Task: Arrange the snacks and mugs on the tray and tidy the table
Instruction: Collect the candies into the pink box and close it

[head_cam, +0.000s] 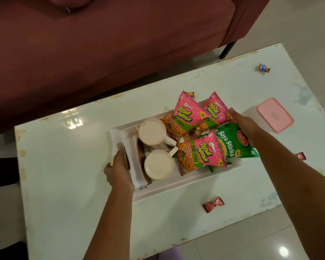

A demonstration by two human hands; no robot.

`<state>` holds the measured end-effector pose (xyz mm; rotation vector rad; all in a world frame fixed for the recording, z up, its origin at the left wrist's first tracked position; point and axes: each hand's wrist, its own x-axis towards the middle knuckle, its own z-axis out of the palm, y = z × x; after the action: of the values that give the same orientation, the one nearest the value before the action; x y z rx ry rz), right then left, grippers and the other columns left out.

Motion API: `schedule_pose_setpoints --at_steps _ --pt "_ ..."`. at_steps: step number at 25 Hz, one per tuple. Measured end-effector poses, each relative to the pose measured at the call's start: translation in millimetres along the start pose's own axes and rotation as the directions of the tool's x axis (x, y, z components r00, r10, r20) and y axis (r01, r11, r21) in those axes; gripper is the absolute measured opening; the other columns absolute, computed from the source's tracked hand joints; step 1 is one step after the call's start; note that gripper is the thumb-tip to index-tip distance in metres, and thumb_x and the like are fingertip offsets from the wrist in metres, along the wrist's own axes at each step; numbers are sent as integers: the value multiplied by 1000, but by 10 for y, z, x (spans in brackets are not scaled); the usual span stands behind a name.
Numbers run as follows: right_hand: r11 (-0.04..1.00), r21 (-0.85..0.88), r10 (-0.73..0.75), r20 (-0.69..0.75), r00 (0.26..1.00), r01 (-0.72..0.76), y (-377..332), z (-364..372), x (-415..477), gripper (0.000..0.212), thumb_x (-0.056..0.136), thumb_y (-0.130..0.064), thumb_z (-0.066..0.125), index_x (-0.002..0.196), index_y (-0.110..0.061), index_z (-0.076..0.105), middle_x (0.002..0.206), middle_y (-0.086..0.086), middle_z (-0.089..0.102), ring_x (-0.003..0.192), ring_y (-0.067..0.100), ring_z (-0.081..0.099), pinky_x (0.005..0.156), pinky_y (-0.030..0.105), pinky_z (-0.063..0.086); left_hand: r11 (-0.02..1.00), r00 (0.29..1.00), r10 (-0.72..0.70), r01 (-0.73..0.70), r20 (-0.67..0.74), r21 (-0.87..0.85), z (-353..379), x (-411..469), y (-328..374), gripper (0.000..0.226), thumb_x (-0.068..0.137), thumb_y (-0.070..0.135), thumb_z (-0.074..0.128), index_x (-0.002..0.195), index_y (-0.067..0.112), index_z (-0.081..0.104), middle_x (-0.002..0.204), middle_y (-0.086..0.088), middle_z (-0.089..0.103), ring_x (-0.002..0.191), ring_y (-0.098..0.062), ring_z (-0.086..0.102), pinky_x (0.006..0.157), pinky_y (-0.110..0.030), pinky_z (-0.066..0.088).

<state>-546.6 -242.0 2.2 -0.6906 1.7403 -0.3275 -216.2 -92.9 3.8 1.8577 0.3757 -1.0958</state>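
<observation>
A white rectangular tray (176,188) lies on the pale table (73,166). In it two cream mugs (152,131) (159,164) stand upside down at the left. Three pink snack packets (186,114) (214,111) (200,152) and a green Soya Sticks packet (233,141) fill the right side. White tissues (131,156) lie along the tray's left end. My left hand (118,171) grips that left end over the tissues. At the tray's right end, by the packets, is my right hand (246,122), fingers curled on the edge.
A pink lidded box (275,115) sits on the table right of the tray. Small wrapped candies lie loose: one red (213,204) in front, one (264,68) far right, one (301,156) by my right arm. A maroon sofa (101,44) stands behind the table.
</observation>
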Motion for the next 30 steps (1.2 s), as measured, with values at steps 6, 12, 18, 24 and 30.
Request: schedule_pose_setpoints --at_steps 6,12,18,24,30 --pt "997 -69 -41 -44 998 38 -5 15 52 54 80 -67 50 77 -15 62 85 14 68 73 30 66 76 36 52 986 994 93 -85 -49 143 22 29 37 64 77 46 63 131 15 50 135 -7 53 121 -32 52 101 -50 44" --pt "990 -109 -98 -106 990 87 30 30 45 57 81 -69 47 79 -14 64 100 19 68 91 37 66 94 47 49 978 993 116 -114 -4 174 20 -46 0 34 84 38 60 102 9 58 121 -14 61 108 -34 60 97 -51 48" --pt "967 -221 -172 -217 961 123 58 4 42 61 80 -71 44 84 -13 60 100 16 66 92 35 64 93 46 49 978 993 108 -114 42 177 2 -145 9 45 85 43 59 116 10 58 118 -12 63 108 -32 60 99 -48 47" --pt "919 -362 -279 -313 908 158 161 -38 -94 60 83 -68 40 96 -14 63 103 13 63 88 31 56 83 38 42 969 985 152 -165 81 183 -94 -298 -130 60 83 50 60 130 14 50 132 -9 55 120 -31 54 103 -49 43" --pt "834 -499 -423 -300 855 238 201 -50 -558 61 89 -59 38 123 -12 58 123 16 61 113 33 56 90 37 42 879 919 388 -392 68 273 -275 -825 -344 63 88 45 54 141 15 37 146 -7 39 134 -28 38 110 -47 35"
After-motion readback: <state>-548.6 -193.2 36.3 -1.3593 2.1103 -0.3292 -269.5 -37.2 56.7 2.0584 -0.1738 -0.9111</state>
